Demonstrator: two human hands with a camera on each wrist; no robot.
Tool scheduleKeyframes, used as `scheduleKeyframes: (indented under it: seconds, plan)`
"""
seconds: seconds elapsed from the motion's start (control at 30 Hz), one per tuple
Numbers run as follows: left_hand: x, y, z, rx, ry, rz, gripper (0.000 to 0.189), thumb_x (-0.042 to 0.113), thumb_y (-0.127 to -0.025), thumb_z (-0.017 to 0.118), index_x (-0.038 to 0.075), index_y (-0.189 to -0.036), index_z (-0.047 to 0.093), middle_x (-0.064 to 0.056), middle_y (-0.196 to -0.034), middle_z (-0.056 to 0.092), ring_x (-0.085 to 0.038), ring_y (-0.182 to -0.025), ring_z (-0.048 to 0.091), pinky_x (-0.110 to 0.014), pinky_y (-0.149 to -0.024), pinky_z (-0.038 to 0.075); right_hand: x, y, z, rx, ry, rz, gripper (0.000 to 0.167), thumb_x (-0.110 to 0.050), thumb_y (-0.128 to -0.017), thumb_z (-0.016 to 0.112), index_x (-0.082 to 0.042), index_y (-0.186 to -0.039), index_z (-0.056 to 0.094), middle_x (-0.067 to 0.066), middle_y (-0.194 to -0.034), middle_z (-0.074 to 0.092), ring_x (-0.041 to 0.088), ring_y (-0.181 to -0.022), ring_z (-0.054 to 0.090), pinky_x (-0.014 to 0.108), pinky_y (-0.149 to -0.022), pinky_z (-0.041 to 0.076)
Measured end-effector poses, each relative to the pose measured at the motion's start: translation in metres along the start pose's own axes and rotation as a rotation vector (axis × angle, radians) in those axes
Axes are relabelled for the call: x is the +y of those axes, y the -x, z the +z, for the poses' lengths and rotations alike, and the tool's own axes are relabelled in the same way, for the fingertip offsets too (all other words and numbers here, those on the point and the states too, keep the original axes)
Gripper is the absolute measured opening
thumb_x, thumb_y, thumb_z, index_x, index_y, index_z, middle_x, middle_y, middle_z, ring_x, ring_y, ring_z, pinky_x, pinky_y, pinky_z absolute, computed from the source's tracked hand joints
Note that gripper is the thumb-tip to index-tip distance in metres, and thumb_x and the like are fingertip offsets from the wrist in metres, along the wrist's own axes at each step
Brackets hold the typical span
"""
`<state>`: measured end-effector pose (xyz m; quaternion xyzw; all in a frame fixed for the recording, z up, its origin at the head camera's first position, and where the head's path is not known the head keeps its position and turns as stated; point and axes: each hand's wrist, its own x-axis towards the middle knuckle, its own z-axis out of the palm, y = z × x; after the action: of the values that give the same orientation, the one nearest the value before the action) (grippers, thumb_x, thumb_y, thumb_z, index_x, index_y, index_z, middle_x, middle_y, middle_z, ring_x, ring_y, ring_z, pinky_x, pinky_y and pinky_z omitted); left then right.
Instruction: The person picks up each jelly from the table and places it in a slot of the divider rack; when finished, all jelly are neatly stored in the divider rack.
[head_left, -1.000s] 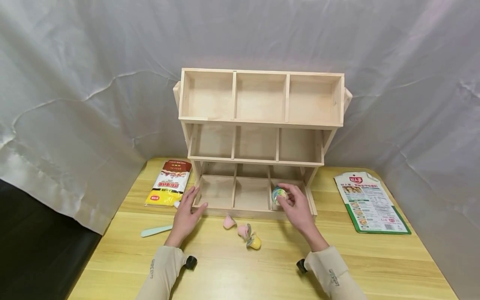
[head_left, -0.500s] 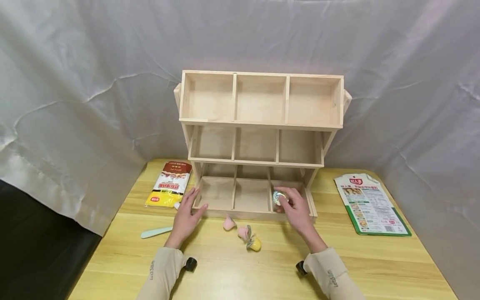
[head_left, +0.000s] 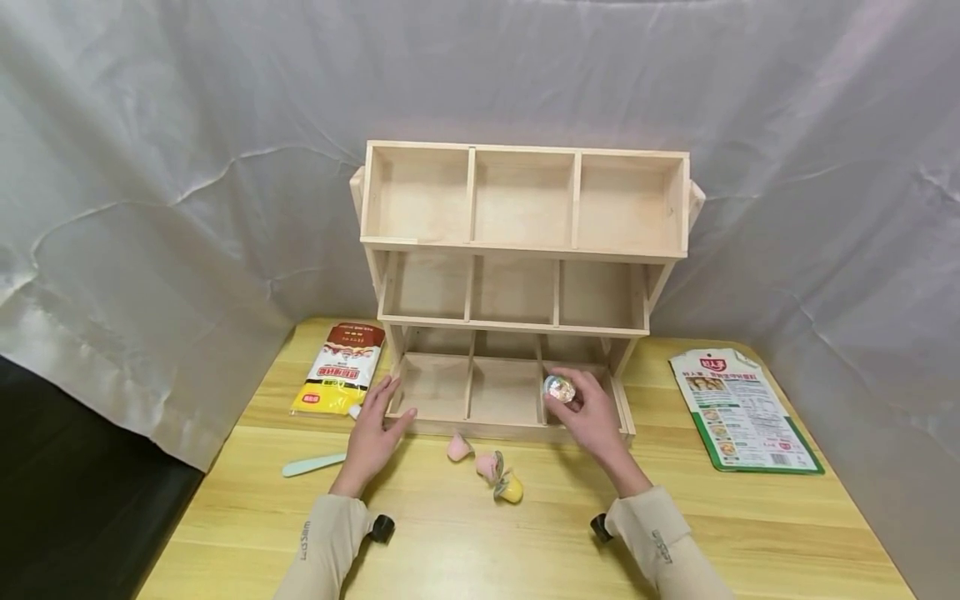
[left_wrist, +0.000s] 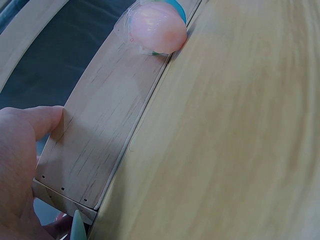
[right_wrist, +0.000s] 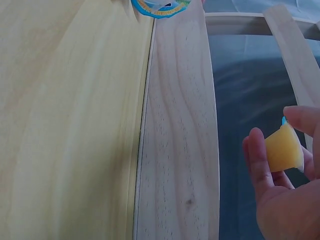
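My right hand (head_left: 597, 421) pinches a jelly cup (head_left: 558, 389) over the bottom-right compartment of a three-tier wooden rack (head_left: 517, 431). Its shiny printed lid faces up in the head view, and the right wrist view shows its orange-yellow body (right_wrist: 283, 150) between thumb and fingers. At the rack's lower left corner rests my left hand (head_left: 372, 435), fingers extended along the side. The left thumb (left_wrist: 50, 119) touches the front board's top edge. Before the rack lie a pink jelly cup (head_left: 459, 448), another pink cup (head_left: 487, 465) and a yellow cup (head_left: 510, 487).
A red, white and yellow food packet (head_left: 341, 367) lies left of the rack. A pale green flat-handled utensil (head_left: 313, 464), partly behind the left hand, is in front of it. On the right lies a green-and-white pouch (head_left: 742, 408). Grey curtains (head_left: 525, 67) surround the table.
The right hand has turned the jelly cup in its fingers, and the lid now shows a different side and tilt. The left hand and the three cups on the table have not moved.
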<state>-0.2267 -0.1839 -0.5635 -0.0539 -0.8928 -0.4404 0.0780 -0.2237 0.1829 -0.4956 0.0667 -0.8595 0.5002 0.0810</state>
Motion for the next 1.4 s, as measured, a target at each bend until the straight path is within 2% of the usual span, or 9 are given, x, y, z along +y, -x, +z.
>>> scheduleKeyframes:
  seconds: [0.1,0.2,0.57,0.73,0.93,1.4]
  plan:
    - [0.000,-0.001,0.000,-0.002,-0.001,0.001,0.071,0.043,-0.101,0.067,0.015,-0.160,0.039,-0.011,-0.171,0.026,-0.042,-0.153,0.031,-0.069,-0.119,0.030,0.000,-0.002,0.001,-0.006,-0.003,0.013,0.050,-0.013,-0.091,0.081,-0.014,-0.138,0.065,0.016,-0.120,0.060,0.027,-0.103,0.066,0.014,-0.082,0.056]
    - [0.001,-0.001,-0.001,-0.004,-0.002,-0.001,0.071,0.042,-0.101,0.067,0.015,-0.160,0.039,-0.011,-0.171,0.026,-0.041,-0.154,0.031,-0.069,-0.120,0.029,0.002,-0.003,0.001,-0.011,0.004,0.020,0.053,-0.011,-0.088,0.082,-0.014,-0.138,0.064,0.017,-0.122,0.060,0.030,-0.105,0.067,0.015,-0.083,0.057]
    - [0.004,0.001,-0.001,0.015,-0.010,0.010,0.070,0.039,-0.101,0.067,0.013,-0.160,0.040,-0.014,-0.170,0.028,-0.044,-0.152,0.032,-0.070,-0.118,0.030,0.011,-0.002,0.003,-0.001,0.069,0.006,0.054,-0.011,-0.087,0.084,-0.014,-0.138,0.065,0.017,-0.118,0.061,0.023,-0.091,0.064,0.016,-0.071,0.055]
    - [0.004,0.001,-0.002,0.010,-0.009,0.003,0.071,0.041,-0.101,0.067,0.013,-0.160,0.040,-0.013,-0.170,0.027,-0.043,-0.153,0.031,-0.070,-0.118,0.030,0.020,-0.001,0.006,-0.012,0.066,-0.002,0.051,-0.010,-0.087,0.083,-0.009,-0.135,0.065,0.018,-0.113,0.061,0.016,-0.080,0.059,0.017,-0.064,0.053]
    - [0.001,0.001,0.000,0.000,-0.012,-0.006,0.071,0.041,-0.101,0.067,0.014,-0.160,0.039,-0.012,-0.171,0.026,-0.042,-0.154,0.030,-0.070,-0.119,0.029,0.025,0.001,0.009,-0.010,0.059,-0.012,0.049,-0.009,-0.086,0.084,-0.010,-0.132,0.067,0.018,-0.111,0.061,0.016,-0.080,0.058,0.016,-0.064,0.052]
    - [0.002,0.002,0.002,0.034,-0.021,0.020,0.070,0.039,-0.101,0.067,0.012,-0.159,0.040,-0.016,-0.169,0.028,-0.045,-0.152,0.032,-0.071,-0.117,0.030,0.026,0.000,0.011,-0.024,0.144,-0.018,0.048,-0.012,-0.086,0.085,-0.009,-0.130,0.068,0.015,-0.107,0.066,0.014,-0.076,0.056,0.019,-0.063,0.049]
